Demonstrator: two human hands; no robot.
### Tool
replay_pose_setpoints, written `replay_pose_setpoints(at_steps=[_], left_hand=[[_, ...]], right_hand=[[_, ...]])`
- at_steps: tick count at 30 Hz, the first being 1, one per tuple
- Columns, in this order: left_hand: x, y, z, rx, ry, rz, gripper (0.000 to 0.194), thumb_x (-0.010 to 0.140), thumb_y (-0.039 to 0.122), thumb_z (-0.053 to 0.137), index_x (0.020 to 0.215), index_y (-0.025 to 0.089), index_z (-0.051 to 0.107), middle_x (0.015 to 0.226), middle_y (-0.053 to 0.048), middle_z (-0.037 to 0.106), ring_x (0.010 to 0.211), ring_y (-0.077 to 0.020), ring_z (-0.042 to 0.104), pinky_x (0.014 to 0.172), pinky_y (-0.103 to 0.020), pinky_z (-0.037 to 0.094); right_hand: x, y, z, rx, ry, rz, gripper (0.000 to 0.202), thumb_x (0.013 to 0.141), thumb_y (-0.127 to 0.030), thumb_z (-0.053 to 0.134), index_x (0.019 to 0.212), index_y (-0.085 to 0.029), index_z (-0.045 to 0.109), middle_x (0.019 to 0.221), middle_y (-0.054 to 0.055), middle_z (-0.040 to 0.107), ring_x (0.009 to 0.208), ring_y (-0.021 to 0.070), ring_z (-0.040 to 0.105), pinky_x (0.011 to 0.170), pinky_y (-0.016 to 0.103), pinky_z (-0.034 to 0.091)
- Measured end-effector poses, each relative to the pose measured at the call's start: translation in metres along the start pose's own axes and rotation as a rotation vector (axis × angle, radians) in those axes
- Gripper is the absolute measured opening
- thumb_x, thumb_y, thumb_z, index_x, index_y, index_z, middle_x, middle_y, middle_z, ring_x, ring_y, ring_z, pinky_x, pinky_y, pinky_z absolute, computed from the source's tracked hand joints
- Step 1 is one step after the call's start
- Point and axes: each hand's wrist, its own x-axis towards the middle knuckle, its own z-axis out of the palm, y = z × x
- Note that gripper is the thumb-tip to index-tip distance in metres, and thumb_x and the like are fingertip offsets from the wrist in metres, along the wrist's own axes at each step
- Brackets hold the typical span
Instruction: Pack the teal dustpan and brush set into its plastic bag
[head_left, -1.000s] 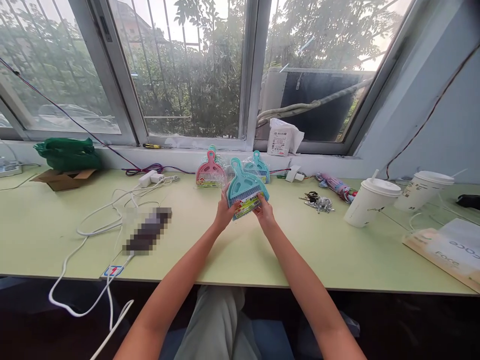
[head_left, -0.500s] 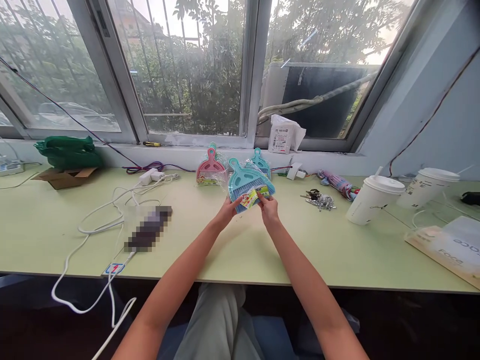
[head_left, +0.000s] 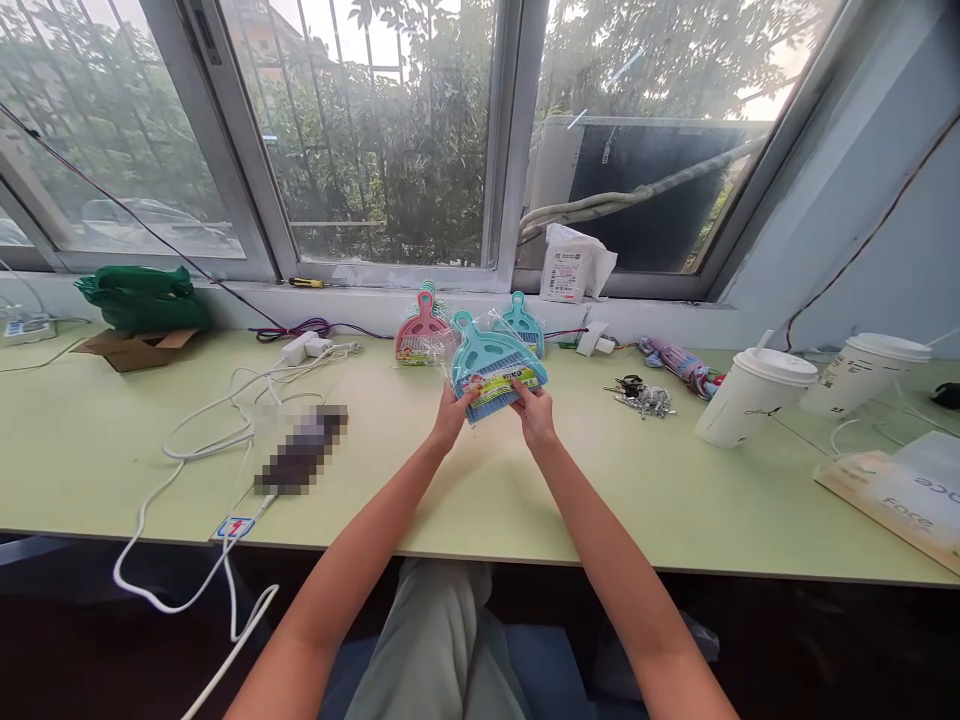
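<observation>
Head view: now showing label point(head_left: 496, 383) less creased, easier to read, on teal dustpan set point(head_left: 489, 350) gripped in fingers of left hand point(head_left: 449, 420) and right hand point(head_left: 538, 418), apparently raised over worktop point(head_left: 480, 505), inward of front edge.

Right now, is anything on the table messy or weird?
Yes, the white cord: it lies in tangled loops and dangles over the front edge of the table, so it looks untidy. I see no spill, and no crack in the blue dustpan that the left hand and right hand hold.
</observation>
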Motion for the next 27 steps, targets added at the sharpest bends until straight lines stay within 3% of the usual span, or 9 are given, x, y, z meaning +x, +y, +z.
replay_pose_setpoints(at_steps=[4, 7, 10, 13, 15, 18, 20, 25, 27], left_hand=[[0.002, -0.006, 0.0, 0.011, 0.051, 0.086, 0.058, 0.073, 0.026, 0.069, 0.125, 0.02, 0.044, 0.121, -0.009, 0.061, 0.113, -0.0259, 0.057, 0.097, -0.042, 0.046], [0.004, -0.006, -0.003, 0.011, 0.037, 0.122, 0.061, 0.074, 0.028, 0.069, 0.128, 0.022, 0.041, 0.123, -0.009, 0.06, 0.115, -0.0257, 0.056, 0.1, -0.042, 0.044], [0.003, -0.004, -0.005, 0.029, -0.073, 0.129, 0.072, 0.069, 0.031, 0.075, 0.13, 0.022, 0.038, 0.127, -0.011, 0.057, 0.118, -0.0276, 0.054, 0.102, -0.045, 0.042], [-0.001, 0.0, -0.003, 0.05, -0.223, 0.067, 0.087, 0.062, 0.032, 0.082, 0.134, 0.023, 0.034, 0.131, -0.012, 0.054, 0.123, -0.0301, 0.051, 0.105, -0.048, 0.04], [-0.004, 0.002, -0.001, 0.013, -0.275, -0.001, 0.087, 0.065, 0.035, 0.081, 0.136, 0.025, 0.033, 0.134, -0.012, 0.052, 0.125, -0.0304, 0.05, 0.106, -0.05, 0.038], [-0.007, -0.002, 0.004, -0.126, -0.247, -0.065, 0.073, 0.075, 0.046, 0.071, 0.136, 0.026, 0.036, 0.136, -0.01, 0.052, 0.125, -0.0288, 0.05, 0.108, -0.049, 0.036], [-0.009, -0.011, 0.007, -0.178, -0.195, -0.094, 0.069, 0.074, 0.047, 0.072, 0.133, 0.027, 0.042, 0.134, -0.008, 0.055, 0.124, -0.0276, 0.051, 0.108, -0.047, 0.036], [-0.01, -0.032, 0.013, -0.048, -0.384, -0.34, 0.056, 0.071, 0.051, 0.072, 0.117, 0.022, 0.057, 0.122, -0.015, 0.063, 0.119, -0.0295, 0.056, 0.1, -0.046, 0.038], [-0.008, -0.031, 0.013, -0.041, -0.332, -0.306, 0.054, 0.076, 0.057, 0.064, 0.118, 0.024, 0.056, 0.128, -0.014, 0.06, 0.121, -0.029, 0.055, 0.098, -0.046, 0.04]], right_hand=[[0.002, 0.0, -0.001, 0.036, -0.082, 0.075, 0.033, 0.068, -0.031, 0.077, 0.095, -0.018, 0.063, 0.096, 0.005, 0.072, 0.091, 0.019, 0.069, 0.079, 0.029, 0.06], [0.004, 0.001, -0.003, 0.034, -0.176, 0.069, 0.037, 0.064, -0.023, 0.079, 0.096, -0.02, 0.062, 0.099, 0.003, 0.072, 0.095, 0.0182, 0.068, 0.083, 0.029, 0.058], [0.008, 0.005, -0.006, 0.031, -0.098, 0.061, 0.039, 0.06, -0.02, 0.081, 0.094, -0.02, 0.062, 0.097, 0.002, 0.072, 0.093, 0.0184, 0.069, 0.082, 0.03, 0.059], [0.012, 0.006, -0.011, 0.034, -0.009, 0.07, 0.04, 0.057, -0.022, 0.083, 0.092, -0.018, 0.063, 0.098, 0.004, 0.072, 0.092, 0.0196, 0.069, 0.081, 0.031, 0.059], [0.013, 0.007, -0.013, 0.033, 0.026, 0.047, 0.042, 0.054, -0.023, 0.085, 0.09, -0.017, 0.064, 0.1, 0.005, 0.071, 0.093, 0.0207, 0.068, 0.081, 0.032, 0.059], [0.012, 0.01, -0.012, 0.024, 0.067, -0.01, 0.044, 0.052, -0.026, 0.086, 0.088, -0.016, 0.064, 0.101, 0.007, 0.072, 0.094, 0.0222, 0.068, 0.083, 0.034, 0.059], [0.01, 0.01, -0.011, 0.019, 0.092, -0.052, 0.045, 0.051, -0.027, 0.087, 0.089, -0.015, 0.064, 0.102, 0.009, 0.072, 0.096, 0.0232, 0.067, 0.083, 0.036, 0.059], [0.01, 0.004, -0.014, 0.039, 0.188, -0.145, 0.044, 0.056, -0.027, 0.083, 0.094, -0.015, 0.064, 0.106, 0.01, 0.071, 0.101, 0.0233, 0.066, 0.085, 0.036, 0.058], [0.011, 0.003, -0.014, 0.04, 0.173, -0.149, 0.043, 0.058, -0.027, 0.082, 0.096, -0.016, 0.064, 0.106, 0.01, 0.071, 0.101, 0.0227, 0.066, 0.086, 0.035, 0.058]])
